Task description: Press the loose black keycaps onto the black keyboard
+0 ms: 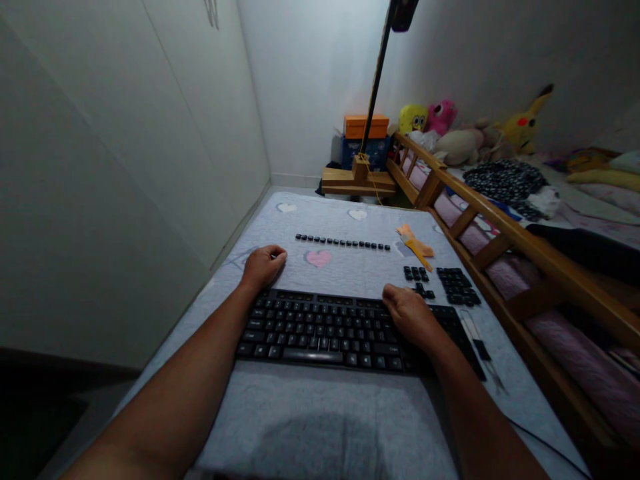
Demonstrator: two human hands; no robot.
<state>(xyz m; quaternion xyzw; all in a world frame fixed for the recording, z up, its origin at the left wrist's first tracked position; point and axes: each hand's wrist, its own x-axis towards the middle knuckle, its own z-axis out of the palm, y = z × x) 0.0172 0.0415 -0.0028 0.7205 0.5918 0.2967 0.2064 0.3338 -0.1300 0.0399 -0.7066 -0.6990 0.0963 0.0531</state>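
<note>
A black keyboard lies across the cloth-covered table, its main block of keys in place. My left hand rests on the cloth just beyond the keyboard's top left corner, fingers curled; what they hold, if anything, is hidden. My right hand is over the keyboard's upper right part, fingers bent together, and their contents cannot be made out. Beyond the keyboard runs a row of loose black keycaps. More loose keycaps sit in groups to the right of my right hand.
A yellow-handled brush lies by an orange cloth at the back right. A wire tool is right of the keyboard, near a black cable. A wooden bed rail borders the right side; a white wall stands left.
</note>
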